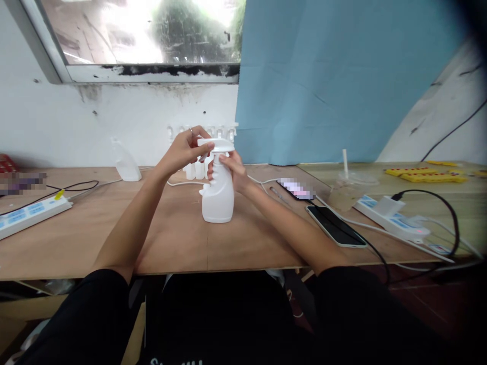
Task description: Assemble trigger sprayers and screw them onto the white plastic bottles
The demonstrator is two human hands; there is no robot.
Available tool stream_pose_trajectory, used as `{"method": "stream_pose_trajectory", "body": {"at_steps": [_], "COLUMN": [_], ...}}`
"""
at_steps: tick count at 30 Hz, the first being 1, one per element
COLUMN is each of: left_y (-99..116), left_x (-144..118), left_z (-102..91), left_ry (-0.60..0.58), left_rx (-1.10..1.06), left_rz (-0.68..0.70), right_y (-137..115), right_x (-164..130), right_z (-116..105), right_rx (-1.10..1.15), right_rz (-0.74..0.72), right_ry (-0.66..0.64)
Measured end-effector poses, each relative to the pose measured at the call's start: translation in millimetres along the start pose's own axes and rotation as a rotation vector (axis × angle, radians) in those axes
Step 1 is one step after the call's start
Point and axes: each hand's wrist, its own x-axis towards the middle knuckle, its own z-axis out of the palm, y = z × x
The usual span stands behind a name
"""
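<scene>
A white spray bottle (218,203) stands upright on the brown wooden table, with its white trigger head (219,145) on top. My left hand (189,146) pinches the nozzle end of that head between thumb and fingers; a ring shows on one finger. Around the bottle's neck from the right, my right hand (236,171) is closed, its fingertips showing on the left side. Behind my hands, several white spray heads (231,133) line the wall and white bottles (200,170) are partly hidden. Another white bottle (127,163) without a head stands at the left.
Power strips lie at the left (34,213) and the right (399,220), with cables across the table. To the right are a dark-screened phone (335,225), a lit phone (294,188), a clear cup with a straw (344,190) and yellow pieces (429,175).
</scene>
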Motion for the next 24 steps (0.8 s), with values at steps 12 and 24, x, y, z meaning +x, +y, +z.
{"method": "stream_pose_trajectory", "body": {"at_steps": [12, 24], "left_y": [-1.9, -1.9], "left_x": [0.6, 0.9], "left_z": [-0.4, -3.6], "left_ry": [-0.004, -0.014], "left_rx": [-0.02, -0.008], "left_rz": [-0.006, -0.005], "right_y": [-1.6, 0.7], "right_x": [-1.4, -2.9], "right_z": [-1.3, -9.4], "right_rx": [-0.011, 0.07], "right_rz": [0.025, 0.072], "right_ry": [-0.011, -0.06]}}
